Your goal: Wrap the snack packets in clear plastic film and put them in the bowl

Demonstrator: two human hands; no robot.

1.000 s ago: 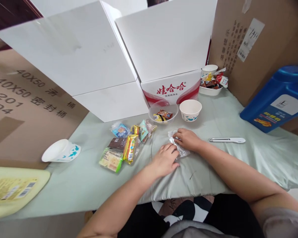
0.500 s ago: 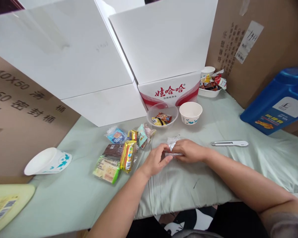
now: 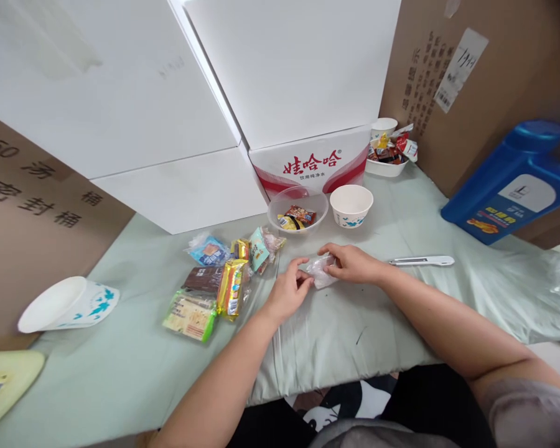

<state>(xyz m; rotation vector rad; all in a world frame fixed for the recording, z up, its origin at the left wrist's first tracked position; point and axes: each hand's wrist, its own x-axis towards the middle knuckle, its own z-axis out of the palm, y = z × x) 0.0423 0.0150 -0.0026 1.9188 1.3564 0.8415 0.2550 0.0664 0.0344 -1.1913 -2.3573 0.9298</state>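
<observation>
Pinching the crumpled clear plastic (image 3: 321, 274) at opposite edges with our nearly closed left hand (image 3: 289, 291) and right hand (image 3: 351, 264), over the pale green cloth (image 3: 322, 351) near the paper bowl (image 3: 351, 208), we judge it light, limp and slippery, best held at those edges.

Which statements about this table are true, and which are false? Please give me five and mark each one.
1. The right hand touches the clear plastic. True.
2. The left hand holds the white knife. False: this hand is at the edge of the clear plastic, and the knife lies on the cloth.
3. The clear bowl has snack packets in it. True.
4. The blue bottle stands at the left end. False: it is at the right.
5. A paper cup stands right of the clear bowl. True.
</observation>
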